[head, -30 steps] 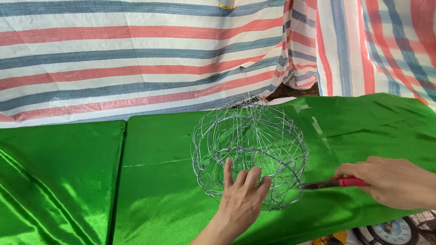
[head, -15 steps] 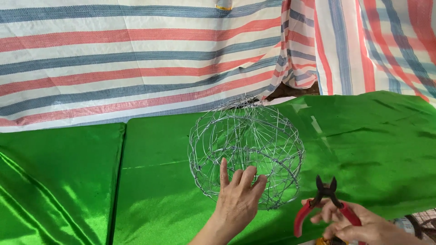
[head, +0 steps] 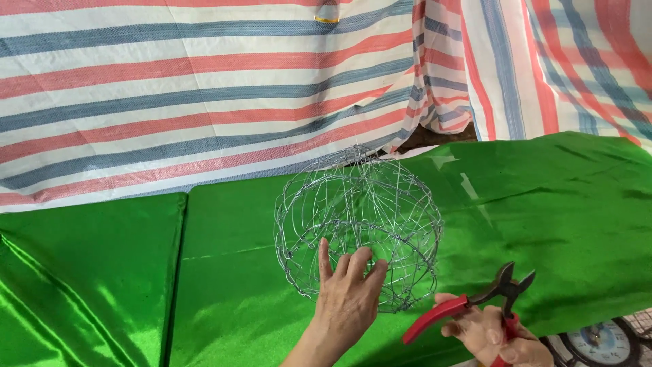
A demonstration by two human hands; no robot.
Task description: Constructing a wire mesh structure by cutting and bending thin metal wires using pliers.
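green cloth (head: 557,204), left hand (head: 350,299) on wire ball (head: 358,224), right hand (head: 499,336) gripping pliers (head: 475,302)

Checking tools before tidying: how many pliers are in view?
1: red-handled pliers in the right hand, jaws open, right of the wire ball. Others may lie outside the frame.

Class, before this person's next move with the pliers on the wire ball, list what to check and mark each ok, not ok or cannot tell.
1. Left hand steadies the wire ball: ok, fingers on its near side.
2. Right hand grips the pliers: ok.
3. Jaws open: ok, tips apart.
4. Jaws on a wire: not ok, they point up, clear of the ball.
5. Ball rests on the green cloth: cannot tell.
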